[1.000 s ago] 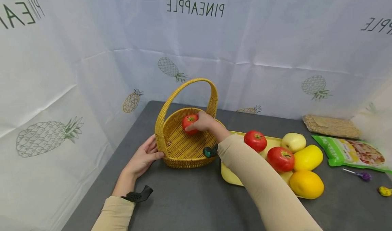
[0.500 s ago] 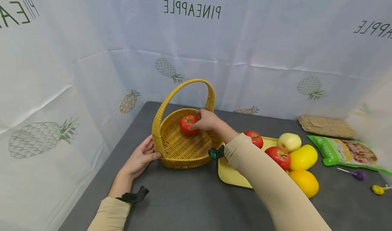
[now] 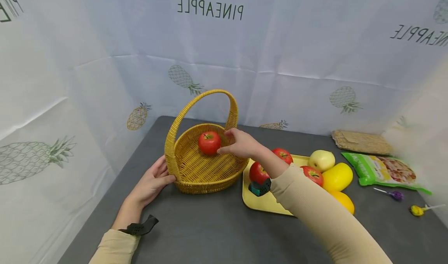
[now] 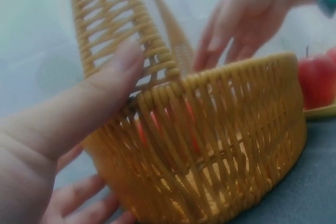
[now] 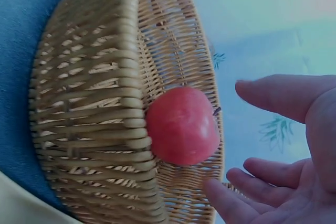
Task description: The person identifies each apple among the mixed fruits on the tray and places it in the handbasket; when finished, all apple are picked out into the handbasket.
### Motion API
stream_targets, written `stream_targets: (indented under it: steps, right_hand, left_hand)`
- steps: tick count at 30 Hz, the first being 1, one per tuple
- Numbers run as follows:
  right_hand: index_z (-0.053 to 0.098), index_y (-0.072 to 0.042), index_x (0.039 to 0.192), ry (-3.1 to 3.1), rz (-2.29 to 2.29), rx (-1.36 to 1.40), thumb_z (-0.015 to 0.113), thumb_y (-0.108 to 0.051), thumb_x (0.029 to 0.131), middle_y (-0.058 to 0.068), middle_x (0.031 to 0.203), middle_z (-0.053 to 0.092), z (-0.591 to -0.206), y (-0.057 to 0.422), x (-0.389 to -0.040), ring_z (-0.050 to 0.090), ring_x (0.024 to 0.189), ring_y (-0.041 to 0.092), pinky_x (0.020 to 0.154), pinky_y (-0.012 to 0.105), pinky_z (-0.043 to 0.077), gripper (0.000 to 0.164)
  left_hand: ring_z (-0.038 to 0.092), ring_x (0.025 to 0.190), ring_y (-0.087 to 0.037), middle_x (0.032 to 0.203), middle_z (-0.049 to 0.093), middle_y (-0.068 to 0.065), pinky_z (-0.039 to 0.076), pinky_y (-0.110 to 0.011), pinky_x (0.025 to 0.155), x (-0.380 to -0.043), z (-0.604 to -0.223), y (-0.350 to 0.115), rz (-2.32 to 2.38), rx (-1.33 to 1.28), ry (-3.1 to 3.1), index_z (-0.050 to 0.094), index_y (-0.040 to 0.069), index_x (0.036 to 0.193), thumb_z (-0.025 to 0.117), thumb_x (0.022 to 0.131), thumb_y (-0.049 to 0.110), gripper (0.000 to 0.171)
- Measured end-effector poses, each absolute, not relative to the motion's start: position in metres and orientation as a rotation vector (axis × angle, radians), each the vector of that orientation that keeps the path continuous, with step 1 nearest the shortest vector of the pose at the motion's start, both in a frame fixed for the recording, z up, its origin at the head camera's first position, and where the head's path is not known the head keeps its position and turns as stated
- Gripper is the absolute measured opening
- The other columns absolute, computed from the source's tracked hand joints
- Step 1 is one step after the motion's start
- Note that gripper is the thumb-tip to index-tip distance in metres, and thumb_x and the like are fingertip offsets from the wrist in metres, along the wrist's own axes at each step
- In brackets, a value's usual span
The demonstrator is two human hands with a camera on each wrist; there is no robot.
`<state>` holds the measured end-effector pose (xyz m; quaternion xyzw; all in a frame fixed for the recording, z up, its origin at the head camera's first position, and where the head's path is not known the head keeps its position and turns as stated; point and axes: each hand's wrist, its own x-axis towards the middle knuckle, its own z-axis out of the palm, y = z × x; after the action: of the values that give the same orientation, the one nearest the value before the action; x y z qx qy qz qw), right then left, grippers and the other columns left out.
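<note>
A yellow woven basket point(image 3: 206, 187) with a tall arched handle stands on the dark table. One red apple point(image 3: 209, 142) rests inside it, towards the back. My left hand point(image 3: 148, 185) holds the basket's left side; in the left wrist view the thumb point(image 4: 113, 74) lies over the foot of the handle and the fingers reach round the outer wall. Over the basket's right rim, my right hand point(image 3: 242, 144) has its thumb and fingers spread. The right wrist view shows a gap between this hand and the apple point(image 5: 184, 126), with nothing in the palm.
Right of the basket, a yellow tray point(image 3: 260, 203) carries several fruits, among them red apples point(image 3: 282, 155), a pale green fruit point(image 3: 321, 161) and a yellow one point(image 3: 337, 177). Farther right lie a green packet point(image 3: 388, 170), a brown packet point(image 3: 362, 142) and two lollipops point(image 3: 396, 195). A printed curtain point(image 3: 297, 54) stands behind.
My right hand has let go of the red apple and drawn back to the right, leaving it in the basket. My left hand has stayed on the basket. The whole view has shifted slightly.
</note>
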<state>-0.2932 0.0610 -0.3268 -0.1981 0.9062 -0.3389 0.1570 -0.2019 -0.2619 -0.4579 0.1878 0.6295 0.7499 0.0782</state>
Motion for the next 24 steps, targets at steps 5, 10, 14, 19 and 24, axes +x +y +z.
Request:
stream_targets:
  steps: [5, 10, 14, 19, 24]
  right_hand:
    - [0.044, -0.006, 0.151, 2.543, -1.08, -0.569, 0.076, -0.029, 0.093, 0.013, 0.153, 0.047, -0.326, 0.075, -0.281, 0.051, 0.136, 0.033, 0.103, 0.047, 0.048, 0.07]
    - [0.046, -0.009, 0.15, 2.523, -1.187, -0.516, 0.074, -0.031, 0.094, 0.012, 0.152, 0.048, -0.318, 0.096, -0.272, 0.048, 0.138, 0.032, 0.104, 0.05, 0.047, 0.066]
    - [0.048, -0.015, 0.148, 2.531, -1.265, -0.417, 0.074, -0.034, 0.095, 0.009, 0.151, 0.049, -0.314, 0.114, -0.264, 0.048, 0.138, 0.03, 0.107, 0.052, 0.045, 0.062]
    - [0.05, -0.015, 0.145, 2.554, -1.341, -0.301, 0.074, -0.034, 0.096, 0.009, 0.149, 0.051, -0.32, 0.134, -0.254, 0.052, 0.136, 0.027, 0.105, 0.051, 0.047, 0.059]
    - [0.049, -0.01, 0.146, 2.56, -1.4, -0.247, 0.074, -0.033, 0.097, 0.013, 0.149, 0.051, -0.325, 0.15, -0.241, 0.053, 0.135, 0.031, 0.104, 0.05, 0.048, 0.06]
  left_hand:
    - [0.033, 0.149, -0.023, 0.168, 0.011, -0.024, 0.044, -0.026, 0.106, -0.202, -0.459, -0.264, 2.245, 0.56, 1.862, 0.011, 0.013, 0.166, 0.062, 0.102, 0.003, 0.082]
    - [0.033, 0.149, -0.02, 0.168, 0.009, -0.024, 0.043, -0.026, 0.107, -0.202, -0.46, -0.264, 2.248, 0.566, 1.84, 0.009, 0.013, 0.166, 0.061, 0.103, 0.005, 0.082]
    - [0.035, 0.148, -0.018, 0.168, 0.01, -0.025, 0.043, -0.026, 0.107, -0.202, -0.46, -0.265, 2.25, 0.574, 1.842, 0.01, 0.012, 0.166, 0.062, 0.103, 0.005, 0.081]
    - [0.036, 0.147, -0.02, 0.168, 0.014, -0.023, 0.043, -0.027, 0.107, -0.201, -0.463, -0.264, 2.247, 0.598, 1.832, 0.011, 0.011, 0.166, 0.061, 0.104, 0.006, 0.08]
    - [0.037, 0.147, -0.02, 0.167, 0.014, -0.023, 0.044, -0.027, 0.106, -0.202, -0.462, -0.264, 2.253, 0.594, 1.832, 0.011, 0.01, 0.166, 0.061, 0.104, 0.006, 0.08]
